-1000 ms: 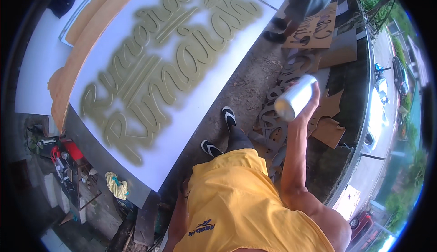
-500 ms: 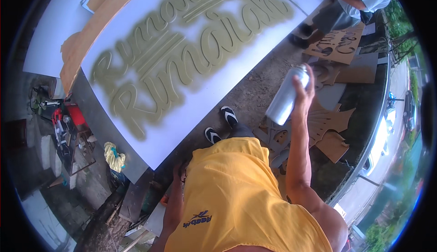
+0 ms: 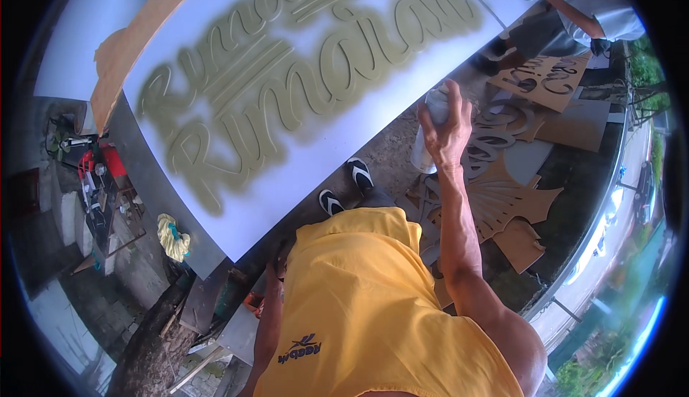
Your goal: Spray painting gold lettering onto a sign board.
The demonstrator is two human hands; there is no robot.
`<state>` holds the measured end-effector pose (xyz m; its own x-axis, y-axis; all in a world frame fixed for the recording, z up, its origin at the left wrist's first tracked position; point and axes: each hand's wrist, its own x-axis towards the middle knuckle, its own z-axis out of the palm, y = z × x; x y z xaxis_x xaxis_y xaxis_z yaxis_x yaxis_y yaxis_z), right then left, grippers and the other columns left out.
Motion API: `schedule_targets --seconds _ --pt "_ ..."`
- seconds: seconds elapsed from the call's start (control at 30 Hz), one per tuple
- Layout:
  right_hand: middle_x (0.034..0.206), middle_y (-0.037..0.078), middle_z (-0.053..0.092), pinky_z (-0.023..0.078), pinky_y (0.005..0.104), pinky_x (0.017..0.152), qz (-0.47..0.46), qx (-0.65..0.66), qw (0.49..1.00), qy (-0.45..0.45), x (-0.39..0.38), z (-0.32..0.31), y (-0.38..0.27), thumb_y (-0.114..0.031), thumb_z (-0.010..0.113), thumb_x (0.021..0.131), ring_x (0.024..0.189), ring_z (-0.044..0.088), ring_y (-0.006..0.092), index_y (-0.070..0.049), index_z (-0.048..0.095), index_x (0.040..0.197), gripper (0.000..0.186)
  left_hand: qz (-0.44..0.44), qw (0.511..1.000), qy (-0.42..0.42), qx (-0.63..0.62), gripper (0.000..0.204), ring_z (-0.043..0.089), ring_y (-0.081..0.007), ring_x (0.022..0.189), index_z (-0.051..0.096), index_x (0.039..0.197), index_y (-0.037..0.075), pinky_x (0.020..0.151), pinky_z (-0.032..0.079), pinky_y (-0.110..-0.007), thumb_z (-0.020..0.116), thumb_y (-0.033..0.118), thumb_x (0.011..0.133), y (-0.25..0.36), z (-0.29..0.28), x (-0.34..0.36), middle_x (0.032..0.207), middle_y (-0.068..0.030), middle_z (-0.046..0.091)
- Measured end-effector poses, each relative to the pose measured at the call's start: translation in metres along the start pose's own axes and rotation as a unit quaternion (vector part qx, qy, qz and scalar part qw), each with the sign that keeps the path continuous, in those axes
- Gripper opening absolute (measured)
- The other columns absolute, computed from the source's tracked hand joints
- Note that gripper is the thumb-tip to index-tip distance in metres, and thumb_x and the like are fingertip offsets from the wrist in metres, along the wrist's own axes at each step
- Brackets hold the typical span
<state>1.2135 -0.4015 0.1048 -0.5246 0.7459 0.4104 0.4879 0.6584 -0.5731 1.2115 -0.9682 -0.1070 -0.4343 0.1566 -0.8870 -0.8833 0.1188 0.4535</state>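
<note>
My right hand (image 3: 452, 128) grips a silver spray can (image 3: 424, 154), fingers wrapped around its upper part and one finger over its top. The can is above the ground, just off the near edge of a large white board (image 3: 316, 174). Raised cut-out lettering (image 3: 251, 138) lies on the board, sprayed olive-gold, with a soft haze of paint around it. My left hand (image 3: 280, 259) hangs low beside my yellow shirt, near the board's front corner. Its fingers are mostly hidden by the shirt and shadow.
Brown cut-out sheets (image 3: 502, 199) lie on the ground at right, beside a low wall. Another person (image 3: 567, 20) at the far right holds a can over the board. A pale yellow cloth (image 3: 173, 239) hangs by the left corner, near a tree trunk (image 3: 154, 336).
My right hand has swung left with the spray can, toward the board's edge, and turned so its back shows. The other person's hand is still over the board. The view has shifted slightly.
</note>
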Motion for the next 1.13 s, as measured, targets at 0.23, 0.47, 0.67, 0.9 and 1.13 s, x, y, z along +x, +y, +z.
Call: schedule_targets --seconds 0.23,0.47,0.67,0.9,1.13 --pt "0.107 0.02 0.057 0.06 0.0508 0.07 0.025 0.0 0.999 -0.021 0.013 0.012 0.014 -0.032 0.081 0.082 0.084 0.069 0.0394 -0.021 0.051 0.144 0.069 -0.009 1.0 0.002 -0.027 0.021 0.049 -0.0106 0.049 0.066 0.097 0.012 0.044 0.034 -0.028 0.064 0.032 0.099 0.002 0.002 -0.004 0.069 0.0012 0.058" --pt "0.103 0.019 0.058 0.059 0.0505 0.069 -0.007 0.027 0.999 -0.027 0.036 0.026 0.021 -0.031 0.081 0.08 0.081 0.068 0.0393 -0.022 0.053 0.142 0.068 -0.01 0.998 0.007 -0.062 0.021 0.049 -0.0103 0.048 0.066 0.097 0.012 0.044 0.035 -0.027 0.063 0.033 0.099 0.001 -0.008 -0.01 0.069 0.0012 0.058" --pt "0.103 0.02 0.059 0.06 0.0498 0.07 -0.024 0.056 0.997 -0.044 0.061 0.04 0.013 -0.032 0.081 0.08 0.082 0.068 0.0382 -0.021 0.053 0.142 0.069 -0.04 0.994 0.026 -0.101 0.021 0.05 -0.0097 0.046 0.067 0.097 0.011 0.042 0.036 -0.025 0.062 0.032 0.099 -0.042 -0.053 0.012 0.067 0.0011 0.058" --pt "0.103 0.019 0.06 0.06 0.0497 0.071 -0.022 0.051 0.998 -0.027 0.085 0.038 0.013 -0.032 0.081 0.079 0.082 0.068 0.036 -0.02 0.055 0.141 0.069 0.04 0.984 0.078 0.155 0.017 0.053 -0.0096 0.045 0.064 0.087 0.011 0.039 0.037 -0.025 0.061 0.023 0.099 0.008 0.012 -0.012 0.062 0.0005 0.056" --pt "0.108 0.019 0.059 0.063 0.0505 0.071 -0.008 0.052 0.997 -0.065 0.118 0.063 0.002 -0.036 0.08 0.08 0.089 0.072 0.0392 -0.02 0.053 0.144 0.071 -0.04 0.989 -0.071 -0.122 0.029 0.055 -0.016 0.043 0.061 0.082 0.01 0.037 0.038 -0.027 0.061 0.036 0.095 -0.016 -0.027 0.004 0.063 -0.0059 0.059"
